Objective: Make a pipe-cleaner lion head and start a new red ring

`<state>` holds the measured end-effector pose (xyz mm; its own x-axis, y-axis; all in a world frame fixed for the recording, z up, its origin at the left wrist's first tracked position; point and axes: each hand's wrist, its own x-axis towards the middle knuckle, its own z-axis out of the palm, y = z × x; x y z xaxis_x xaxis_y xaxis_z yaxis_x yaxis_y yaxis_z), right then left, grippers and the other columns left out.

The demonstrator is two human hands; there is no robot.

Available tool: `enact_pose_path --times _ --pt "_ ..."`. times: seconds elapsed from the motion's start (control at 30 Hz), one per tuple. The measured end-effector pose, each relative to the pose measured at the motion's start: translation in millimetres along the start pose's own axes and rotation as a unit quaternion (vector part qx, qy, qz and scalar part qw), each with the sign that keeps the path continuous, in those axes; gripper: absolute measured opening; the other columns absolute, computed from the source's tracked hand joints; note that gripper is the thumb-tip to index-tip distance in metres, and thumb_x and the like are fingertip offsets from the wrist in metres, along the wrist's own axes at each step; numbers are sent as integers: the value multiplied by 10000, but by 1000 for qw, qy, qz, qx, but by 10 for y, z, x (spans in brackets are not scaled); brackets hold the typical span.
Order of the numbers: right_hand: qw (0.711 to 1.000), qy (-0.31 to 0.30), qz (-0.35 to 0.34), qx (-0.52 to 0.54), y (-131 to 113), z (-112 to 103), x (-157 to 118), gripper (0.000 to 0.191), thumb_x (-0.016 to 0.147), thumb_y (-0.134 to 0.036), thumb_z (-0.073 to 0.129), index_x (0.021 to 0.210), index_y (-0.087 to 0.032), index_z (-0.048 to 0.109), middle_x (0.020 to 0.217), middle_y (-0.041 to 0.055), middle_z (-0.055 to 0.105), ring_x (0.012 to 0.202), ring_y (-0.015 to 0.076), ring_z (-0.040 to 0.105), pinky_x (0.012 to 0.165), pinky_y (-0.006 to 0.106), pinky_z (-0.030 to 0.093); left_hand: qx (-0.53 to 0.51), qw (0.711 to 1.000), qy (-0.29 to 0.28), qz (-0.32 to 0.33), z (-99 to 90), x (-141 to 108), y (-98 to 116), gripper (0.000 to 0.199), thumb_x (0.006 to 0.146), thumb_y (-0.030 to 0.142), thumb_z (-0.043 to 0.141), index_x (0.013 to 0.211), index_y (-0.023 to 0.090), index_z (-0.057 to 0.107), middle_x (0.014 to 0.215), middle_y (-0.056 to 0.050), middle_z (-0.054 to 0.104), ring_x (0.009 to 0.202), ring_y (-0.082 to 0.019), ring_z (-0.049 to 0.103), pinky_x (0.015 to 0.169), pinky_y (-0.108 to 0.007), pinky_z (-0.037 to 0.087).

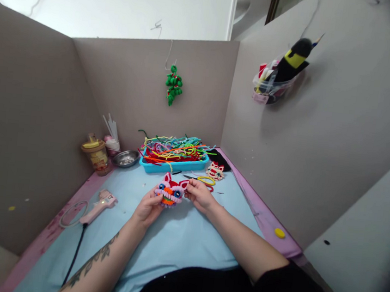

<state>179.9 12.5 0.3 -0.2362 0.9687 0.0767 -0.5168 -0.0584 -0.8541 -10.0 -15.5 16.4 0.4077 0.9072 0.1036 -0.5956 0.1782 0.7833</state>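
A small lion-head figure (170, 192) of fuzzy pipe cleaners, pink, red, orange and lilac with blue eyes, is held up over the middle of the table. My left hand (149, 206) grips its lower left side, thumb on the front. At the other side, the fingertips of my right hand (198, 193) pinch the pink-and-white ear at its upper right. Just beyond my right hand lie yellow-handled scissors (206, 180). Another lion head (215, 170), cream and red, rests behind them.
A blue tray (175, 166) heaped with pipe cleaners stands at the back. To its left are a metal bowl (126, 158) and a lidded cup (98, 156). A pink glue gun (100, 206) with its cable lies left. Grey partitions (145, 85) surround the table; a yellow cap (279, 233) lies right.
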Motion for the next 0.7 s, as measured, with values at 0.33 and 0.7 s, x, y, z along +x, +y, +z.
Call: enact_pose_path --times 0.33,0.7 --pt "999 12 -14 -47 -21 28 -13 309 572 -364 800 679 -163 592 632 -24 576 539 77 459 509 205 335 15 1000 -4 8 12 -7 -9 598 677 156 725 1238 132 519 1130 -143 655 1013 -266 633 893 -365 480" --pt "998 38 52 7 101 62 17 314 577 -377 793 703 -170 594 624 -19 577 557 95 477 483 201 279 14 999 25 34 27 12 -46 597 677 146 725 1237 149 519 1103 -123 666 1033 -272 628 894 -358 480"
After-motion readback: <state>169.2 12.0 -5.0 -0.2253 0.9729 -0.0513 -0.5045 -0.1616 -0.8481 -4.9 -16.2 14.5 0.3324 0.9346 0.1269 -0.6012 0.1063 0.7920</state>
